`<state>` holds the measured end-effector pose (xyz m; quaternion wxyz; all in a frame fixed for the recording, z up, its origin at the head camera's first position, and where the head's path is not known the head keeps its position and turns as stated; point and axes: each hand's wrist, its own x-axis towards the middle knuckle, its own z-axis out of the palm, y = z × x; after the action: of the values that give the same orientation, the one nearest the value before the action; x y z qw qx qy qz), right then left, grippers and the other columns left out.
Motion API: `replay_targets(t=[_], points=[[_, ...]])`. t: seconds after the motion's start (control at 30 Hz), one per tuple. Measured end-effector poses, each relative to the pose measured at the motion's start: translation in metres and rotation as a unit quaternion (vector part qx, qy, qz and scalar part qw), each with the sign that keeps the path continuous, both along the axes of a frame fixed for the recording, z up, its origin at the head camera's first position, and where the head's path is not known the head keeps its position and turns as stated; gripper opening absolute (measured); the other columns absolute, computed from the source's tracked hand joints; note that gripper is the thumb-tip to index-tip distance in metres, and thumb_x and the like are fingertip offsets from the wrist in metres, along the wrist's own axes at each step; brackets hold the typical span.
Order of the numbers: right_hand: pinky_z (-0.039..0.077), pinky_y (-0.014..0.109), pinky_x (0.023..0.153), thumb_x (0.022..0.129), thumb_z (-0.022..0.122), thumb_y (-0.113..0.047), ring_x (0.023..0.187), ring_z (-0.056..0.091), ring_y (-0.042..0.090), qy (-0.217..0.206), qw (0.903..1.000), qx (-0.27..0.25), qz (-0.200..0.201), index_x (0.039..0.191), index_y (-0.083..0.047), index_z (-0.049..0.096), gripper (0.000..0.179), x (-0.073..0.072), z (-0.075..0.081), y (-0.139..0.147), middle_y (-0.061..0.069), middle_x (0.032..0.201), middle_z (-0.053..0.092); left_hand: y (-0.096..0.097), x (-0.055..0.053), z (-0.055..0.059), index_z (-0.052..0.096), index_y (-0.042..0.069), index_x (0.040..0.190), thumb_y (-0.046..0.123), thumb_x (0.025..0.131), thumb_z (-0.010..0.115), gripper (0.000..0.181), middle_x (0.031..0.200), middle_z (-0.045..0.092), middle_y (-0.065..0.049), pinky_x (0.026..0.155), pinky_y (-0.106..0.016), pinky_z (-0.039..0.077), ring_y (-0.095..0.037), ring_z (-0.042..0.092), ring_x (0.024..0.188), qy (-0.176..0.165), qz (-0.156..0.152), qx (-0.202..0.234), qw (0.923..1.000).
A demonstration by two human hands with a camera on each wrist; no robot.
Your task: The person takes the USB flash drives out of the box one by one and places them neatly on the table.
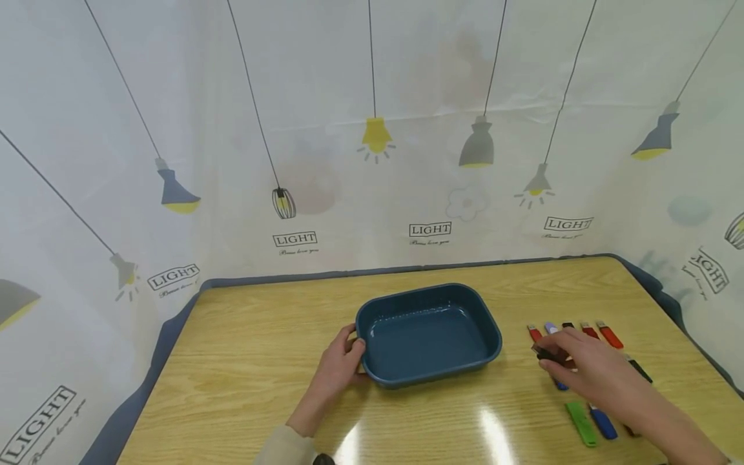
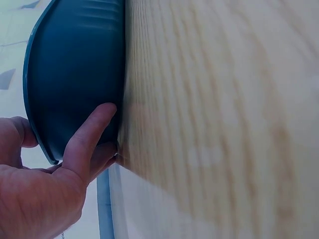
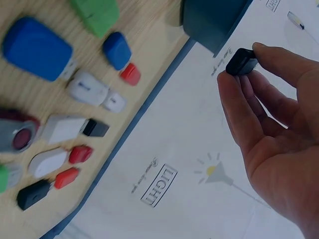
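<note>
A dark blue rectangular tray (image 1: pixel 427 342) sits on the wooden table. My left hand (image 1: pixel 338 363) grips its left end, thumb at the rim and fingers against the outer wall, as the left wrist view also shows of the tray wall (image 2: pixel 75 69). To the right of the tray, my right hand (image 1: pixel 599 371) pinches a small black USB flash drive (image 3: pixel 240 61) between thumb and fingertips, raised off the table. Several other USB drives lie around and below that hand, among them a green one (image 1: pixel 581 424) and a blue one (image 1: pixel 603 423); some are partly hidden by it.
Red drives (image 1: pixel 610 334) and a pale purple one (image 1: pixel 551 328) lie in a row on the far side of the right hand. A printed cloth backdrop (image 1: pixel 349 161) stands along the back and sides of the table (image 1: pixel 250 349).
</note>
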<state>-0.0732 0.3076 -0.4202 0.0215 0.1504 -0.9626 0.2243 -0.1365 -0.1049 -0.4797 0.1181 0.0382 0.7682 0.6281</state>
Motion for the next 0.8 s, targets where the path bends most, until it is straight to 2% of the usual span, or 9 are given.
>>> replay_targets(t=[0.1, 0.3, 0.57, 0.8], points=[[0.056, 0.023, 0.065, 0.092, 0.078, -0.016, 0.081, 0.062, 0.003, -0.027, 0.9992, 0.007, -0.027, 0.111, -0.010, 0.071, 0.022, 0.002, -0.001, 0.012, -0.009, 0.096, 0.064, 0.000, -0.001, 0.000, 0.034, -0.004, 0.156, 0.017, 0.107, 0.045, 0.054, 0.142, 0.053, -0.036, 0.075, -0.044, 0.065, -0.043, 0.065, 0.116, -0.003, 0.003, 0.000, 1.0000], [0.062, 0.031, 0.066, 0.093, 0.077, -0.015, 0.079, 0.064, 0.011, -0.059, 0.9966, 0.022, -0.053, 0.107, -0.002, 0.071, 0.020, 0.002, -0.007, 0.042, -0.005, 0.092, 0.067, 0.000, 0.000, 0.000, 0.034, -0.004, 0.156, 0.017, 0.107, 0.045, 0.054, 0.141, 0.053, -0.036, 0.075, -0.044, 0.065, -0.042, 0.066, 0.115, -0.002, 0.005, 0.003, 1.0000], [0.059, 0.040, 0.065, 0.093, 0.076, -0.014, 0.077, 0.064, 0.019, -0.129, 0.9849, 0.049, -0.104, 0.104, 0.008, 0.068, 0.026, 0.012, -0.018, 0.076, 0.002, 0.089, 0.067, 0.001, 0.001, -0.002, 0.036, -0.003, 0.156, 0.019, 0.108, 0.046, 0.054, 0.139, 0.057, -0.033, 0.074, -0.045, 0.065, -0.038, 0.068, 0.110, -0.007, 0.008, 0.006, 0.9999], [0.059, 0.046, 0.067, 0.090, 0.078, -0.015, 0.074, 0.065, 0.024, -0.142, 0.9772, 0.069, -0.142, 0.098, 0.010, 0.065, 0.030, 0.019, -0.026, 0.098, 0.003, 0.083, 0.065, 0.001, 0.001, -0.001, 0.036, -0.002, 0.156, 0.019, 0.108, 0.045, 0.053, 0.141, 0.055, -0.033, 0.074, -0.043, 0.065, -0.038, 0.067, 0.114, -0.008, 0.011, 0.002, 0.9999]])
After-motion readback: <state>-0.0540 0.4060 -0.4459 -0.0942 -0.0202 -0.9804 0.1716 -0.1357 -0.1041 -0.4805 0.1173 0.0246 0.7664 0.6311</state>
